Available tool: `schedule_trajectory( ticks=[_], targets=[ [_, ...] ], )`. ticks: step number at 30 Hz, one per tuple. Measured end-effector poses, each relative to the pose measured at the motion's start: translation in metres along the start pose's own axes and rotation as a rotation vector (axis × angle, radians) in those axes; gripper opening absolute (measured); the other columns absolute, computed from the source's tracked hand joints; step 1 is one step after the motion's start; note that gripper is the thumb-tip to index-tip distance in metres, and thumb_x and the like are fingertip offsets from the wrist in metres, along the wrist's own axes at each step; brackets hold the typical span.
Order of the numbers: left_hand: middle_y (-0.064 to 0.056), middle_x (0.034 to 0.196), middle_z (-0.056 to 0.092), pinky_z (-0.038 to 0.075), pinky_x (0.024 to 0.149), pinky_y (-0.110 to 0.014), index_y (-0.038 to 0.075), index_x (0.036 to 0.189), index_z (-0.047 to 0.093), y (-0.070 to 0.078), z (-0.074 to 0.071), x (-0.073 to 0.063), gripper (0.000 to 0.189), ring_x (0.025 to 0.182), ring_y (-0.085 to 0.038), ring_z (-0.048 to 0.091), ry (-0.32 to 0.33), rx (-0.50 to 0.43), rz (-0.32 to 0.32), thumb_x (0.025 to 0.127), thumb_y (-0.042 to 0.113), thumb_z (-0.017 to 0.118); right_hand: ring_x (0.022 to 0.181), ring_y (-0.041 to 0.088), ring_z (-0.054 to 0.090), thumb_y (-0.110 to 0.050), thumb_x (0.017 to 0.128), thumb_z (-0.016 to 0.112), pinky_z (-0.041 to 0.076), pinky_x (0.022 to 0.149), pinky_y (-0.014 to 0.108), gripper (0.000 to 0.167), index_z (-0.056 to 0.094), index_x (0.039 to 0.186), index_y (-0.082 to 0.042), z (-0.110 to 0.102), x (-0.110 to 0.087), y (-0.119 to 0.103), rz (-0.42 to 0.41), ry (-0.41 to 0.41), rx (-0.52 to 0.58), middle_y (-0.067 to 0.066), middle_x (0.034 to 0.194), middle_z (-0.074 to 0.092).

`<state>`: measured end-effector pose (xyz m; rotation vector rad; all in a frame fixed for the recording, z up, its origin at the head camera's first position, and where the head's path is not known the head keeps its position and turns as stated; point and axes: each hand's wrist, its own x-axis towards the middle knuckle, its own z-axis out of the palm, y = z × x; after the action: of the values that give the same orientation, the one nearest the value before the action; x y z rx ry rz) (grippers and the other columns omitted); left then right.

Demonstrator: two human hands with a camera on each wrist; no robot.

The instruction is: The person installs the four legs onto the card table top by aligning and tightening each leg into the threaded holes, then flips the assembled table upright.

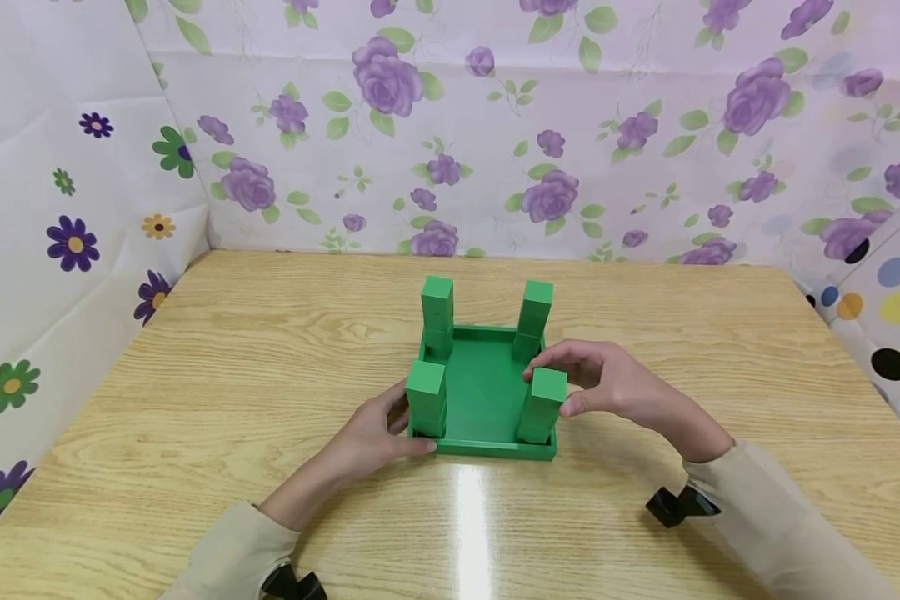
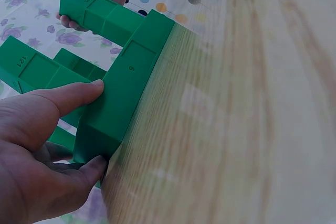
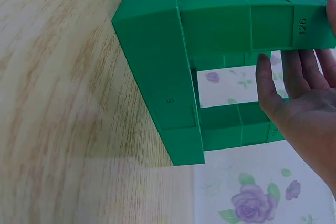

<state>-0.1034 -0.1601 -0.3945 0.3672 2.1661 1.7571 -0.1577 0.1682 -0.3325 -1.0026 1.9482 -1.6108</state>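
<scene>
A square green tray [image 1: 495, 450] with low walls lies on the table, and a green post of stacked blocks rises from each corner. At the front left corner, my left hand [image 1: 375, 433] grips the tray, thumb along the front wall and fingers at the side. Embossed numbers mark the tray walls and blocks. My right hand [image 1: 607, 379] is around the upper part of the front right post [image 1: 543, 408], thumb on its right side and fingers behind it. The front left post [image 1: 426, 400] stands beside my left hand. The two back posts, left [image 1: 438, 317] and right [image 1: 534, 321], stand upright.
The wooden table [image 1: 270, 350] extends around the tray on all sides. A flowered cloth [image 1: 487, 150] hangs behind it, with patterned sheets at the left and right. Black wrist mounts [image 1: 678, 506] sit at both sleeves.
</scene>
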Motion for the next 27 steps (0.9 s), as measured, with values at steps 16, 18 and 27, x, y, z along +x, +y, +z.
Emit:
schedule_trajectory(
  ticks=[16, 18, 27],
  targets=[
    [-0.018, 0.150, 0.036, 0.035, 0.108, -0.041, 0.004, 0.152, 0.026, 0.004, 0.001, 0.000, 0.089, 0.137, -0.034, 0.034, 0.018, 0.038, -0.019, 0.079, 0.002, 0.078, 0.113, 0.017, 0.058, -0.001, 0.086, 0.070, 0.050, 0.094, 0.031, 0.048, 0.055, 0.131, 0.003, 0.003, -0.015, -0.001, 0.048, 0.080, -0.112, 0.006, 0.129, 0.058],
    [-0.016, 0.150, 0.035, 0.035, 0.109, -0.041, 0.005, 0.153, 0.025, 0.004, -0.001, 0.000, 0.092, 0.137, -0.033, 0.034, 0.002, 0.060, -0.012, 0.079, 0.003, 0.079, 0.113, 0.016, 0.059, 0.003, 0.086, 0.069, 0.049, 0.095, 0.032, 0.050, 0.052, 0.133, 0.008, 0.002, -0.019, 0.003, 0.016, 0.072, -0.115, 0.005, 0.130, 0.057],
    [-0.012, 0.156, 0.024, 0.018, 0.114, -0.055, 0.010, 0.156, 0.018, 0.016, -0.016, -0.004, 0.112, 0.143, -0.032, 0.018, -0.022, 0.412, 0.097, 0.069, 0.019, 0.089, 0.131, 0.025, 0.043, -0.013, 0.081, 0.078, 0.044, 0.102, 0.044, 0.077, 0.039, 0.147, -0.002, 0.002, -0.032, 0.018, 0.058, 0.084, -0.383, 0.015, 0.149, 0.039]
  ],
)
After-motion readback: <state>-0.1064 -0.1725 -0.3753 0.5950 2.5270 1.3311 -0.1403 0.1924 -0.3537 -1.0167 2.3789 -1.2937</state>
